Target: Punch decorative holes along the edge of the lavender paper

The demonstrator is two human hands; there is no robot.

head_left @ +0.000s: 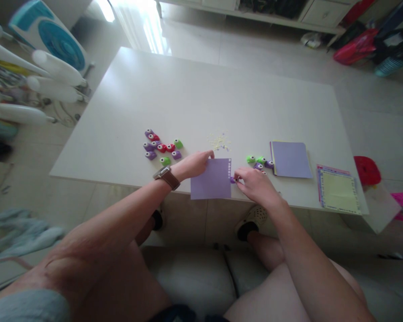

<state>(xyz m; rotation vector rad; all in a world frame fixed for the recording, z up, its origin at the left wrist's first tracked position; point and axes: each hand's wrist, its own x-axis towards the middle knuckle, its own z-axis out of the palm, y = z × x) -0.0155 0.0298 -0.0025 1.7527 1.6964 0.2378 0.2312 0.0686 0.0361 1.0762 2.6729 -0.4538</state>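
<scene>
Partly off the white rectangular table (221,98), a square purple paper sheet (211,183) is pinched by the left hand (195,164), fingertips partly hidden; by the closed right hand (254,182), a largely covered purple plastic punch (232,180) is held at the sheet's right edge.

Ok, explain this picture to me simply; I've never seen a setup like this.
There's no machine here: one person works with two bare hands, and a camera on their head looks forward and down, so you see roughly their own view. The left hand is on a purple sheet that overhangs the near edge of a white table. The right hand holds a small purple punch at the sheet's right edge, below a row of holes. Beyond lie paper bits. Colourful punches sit on the left, with a few more near the right hand. Further right are a purple-topped paper stack and a yellow-topped one.
</scene>
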